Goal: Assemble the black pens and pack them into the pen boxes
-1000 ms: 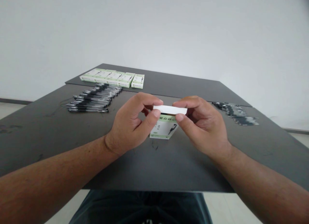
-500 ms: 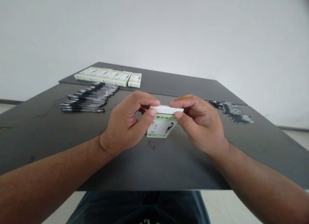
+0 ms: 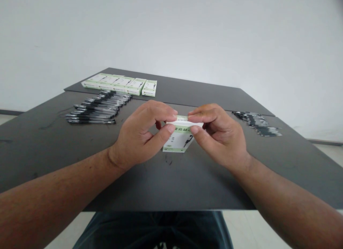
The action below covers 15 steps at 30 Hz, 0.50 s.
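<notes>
A small white and green carton (image 3: 177, 138) with a pen picture and printed characters stands upright on the dark table, between my hands. My left hand (image 3: 146, 134) grips its top left corner, thumb on the front face and index finger on the top flap. At the top right corner, my right hand (image 3: 221, 134) holds it the same way, with the thumb in front and the index finger over the top. The top flap lies down nearly level between the fingertips. My remaining fingers are partly hidden behind the carton.
Several similar cartons (image 3: 107, 84) lie in a row at the back left. In front of them is a pile of black pens (image 3: 99, 107). A smaller pile of thin black and clear pen parts (image 3: 258, 123) lies at the right. The table's (image 3: 171, 191) near edge is just before my lap.
The carton's top flap has been pressed down, and green print now shows on its top. My thumbs have shifted slightly inward and the fingertips press on the upper edge.
</notes>
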Each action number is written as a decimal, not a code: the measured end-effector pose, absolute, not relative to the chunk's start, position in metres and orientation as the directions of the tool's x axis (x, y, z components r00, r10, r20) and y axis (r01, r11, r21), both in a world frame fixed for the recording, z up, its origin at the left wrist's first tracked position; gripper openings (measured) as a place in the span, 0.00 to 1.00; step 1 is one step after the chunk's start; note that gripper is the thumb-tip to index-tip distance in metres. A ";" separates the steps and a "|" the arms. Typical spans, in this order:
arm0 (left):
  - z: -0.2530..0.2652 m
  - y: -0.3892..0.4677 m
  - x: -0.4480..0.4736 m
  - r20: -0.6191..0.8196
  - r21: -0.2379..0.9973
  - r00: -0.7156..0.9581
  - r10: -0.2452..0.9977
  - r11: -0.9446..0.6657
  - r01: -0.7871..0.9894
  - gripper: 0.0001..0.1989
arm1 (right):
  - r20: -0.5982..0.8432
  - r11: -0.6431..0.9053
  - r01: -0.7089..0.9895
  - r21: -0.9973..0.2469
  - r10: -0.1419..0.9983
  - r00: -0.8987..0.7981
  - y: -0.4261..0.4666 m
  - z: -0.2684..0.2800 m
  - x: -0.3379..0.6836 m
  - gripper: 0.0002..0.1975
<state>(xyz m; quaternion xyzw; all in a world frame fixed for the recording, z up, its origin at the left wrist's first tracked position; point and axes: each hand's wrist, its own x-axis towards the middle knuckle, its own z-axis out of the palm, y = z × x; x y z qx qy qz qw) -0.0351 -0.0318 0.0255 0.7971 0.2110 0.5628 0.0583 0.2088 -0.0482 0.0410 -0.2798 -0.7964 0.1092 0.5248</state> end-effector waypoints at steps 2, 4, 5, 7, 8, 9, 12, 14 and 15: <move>0.025 -0.030 -0.036 0.883 0.303 0.284 0.373 -0.916 0.262 0.07 | 0.786 0.831 0.347 -0.435 0.538 -0.303 -0.046 0.039 0.210 0.07; 0.024 -0.030 -0.036 0.882 0.287 0.296 0.367 -0.916 0.279 0.07 | 0.795 0.841 0.354 -0.410 0.519 -0.312 -0.045 0.038 0.211 0.07; 0.024 -0.030 -0.037 0.878 0.286 0.302 0.372 -0.912 0.294 0.07 | 0.800 0.844 0.355 -0.401 0.512 -0.313 -0.044 0.037 0.211 0.06; 0.024 -0.031 -0.037 0.867 0.290 0.308 0.393 -0.899 0.329 0.06 | 0.809 0.849 0.355 -0.392 0.502 -0.306 -0.044 0.036 0.210 0.06; 0.024 -0.031 -0.037 0.866 0.287 0.308 0.395 -0.896 0.340 0.05 | 0.813 0.849 0.357 -0.391 0.500 -0.299 -0.044 0.036 0.210 0.05; 0.024 -0.031 -0.038 0.866 0.284 0.308 0.393 -0.895 0.345 0.05 | 0.815 0.847 0.360 -0.390 0.500 -0.293 -0.044 0.035 0.209 0.05; 0.025 -0.032 -0.038 0.867 0.277 0.310 0.390 -0.894 0.352 0.05 | 0.816 0.840 0.386 -0.382 0.503 -0.286 -0.045 0.034 0.208 0.04; 0.026 -0.032 -0.038 0.865 0.282 0.308 0.395 -0.892 0.353 0.04 | 0.822 0.839 0.407 -0.361 0.492 -0.285 -0.045 0.032 0.208 0.05; 0.026 -0.032 -0.038 0.865 0.286 0.307 0.397 -0.892 0.349 0.04 | 0.827 0.840 0.414 -0.351 0.485 -0.283 -0.045 0.031 0.208 0.06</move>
